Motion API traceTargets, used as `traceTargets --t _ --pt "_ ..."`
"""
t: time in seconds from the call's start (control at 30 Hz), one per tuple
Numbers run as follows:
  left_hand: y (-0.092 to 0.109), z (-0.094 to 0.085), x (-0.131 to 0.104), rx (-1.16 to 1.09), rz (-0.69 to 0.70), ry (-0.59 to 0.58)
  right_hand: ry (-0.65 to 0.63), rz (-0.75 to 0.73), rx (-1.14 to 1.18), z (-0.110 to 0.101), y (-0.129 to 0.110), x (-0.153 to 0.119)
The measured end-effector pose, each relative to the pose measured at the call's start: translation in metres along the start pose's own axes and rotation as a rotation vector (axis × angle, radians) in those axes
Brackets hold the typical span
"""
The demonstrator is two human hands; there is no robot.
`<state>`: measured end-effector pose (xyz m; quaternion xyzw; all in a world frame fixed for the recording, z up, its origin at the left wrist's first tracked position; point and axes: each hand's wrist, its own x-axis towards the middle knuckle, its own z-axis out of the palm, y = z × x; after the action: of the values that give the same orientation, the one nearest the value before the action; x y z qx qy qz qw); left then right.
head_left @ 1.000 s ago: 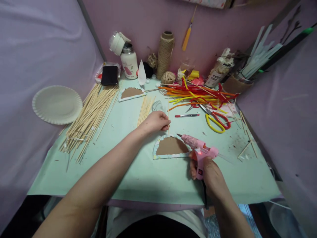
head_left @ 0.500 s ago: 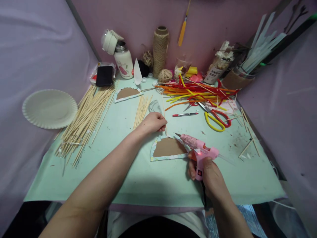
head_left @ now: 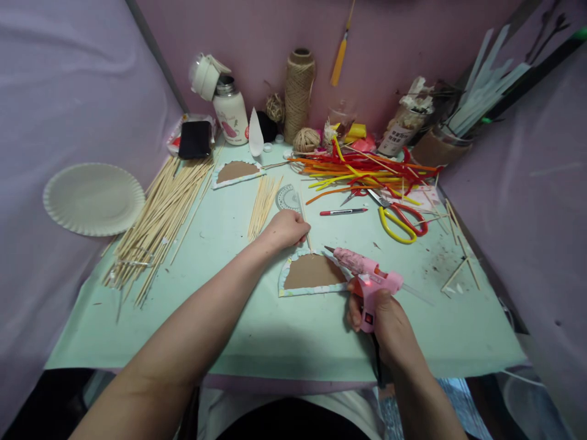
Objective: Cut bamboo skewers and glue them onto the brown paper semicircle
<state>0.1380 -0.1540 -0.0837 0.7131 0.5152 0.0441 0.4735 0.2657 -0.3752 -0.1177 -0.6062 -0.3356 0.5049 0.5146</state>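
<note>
The left hand (head_left: 287,231) pinches a bamboo skewer (head_left: 302,206) in curled fingers; it looks light, stiff and snappable, best gripped near its lower end. Just below those fingertips lies the fabric-edged cardboard half-disc (head_left: 312,273), likely light and bendable, safest held by its rim. The right hand's (head_left: 392,318) fingers wrap the handle of the pink glue gun (head_left: 376,283), heavier, its nozzle probably hot.

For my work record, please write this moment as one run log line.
left hand: holds thin stick, end at cardboard half-circle's curved edge | right hand: holds pink glue gun | nearby: pen, protractor
</note>
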Motion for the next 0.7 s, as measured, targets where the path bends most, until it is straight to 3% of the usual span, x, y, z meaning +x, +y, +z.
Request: traceTargets --t 0.7 --pt "-0.0024 0.0078 0.0009 -0.054 0.0 -0.069 0.104 0.007 -0.071 0.0046 -0.0044 -0.0038"
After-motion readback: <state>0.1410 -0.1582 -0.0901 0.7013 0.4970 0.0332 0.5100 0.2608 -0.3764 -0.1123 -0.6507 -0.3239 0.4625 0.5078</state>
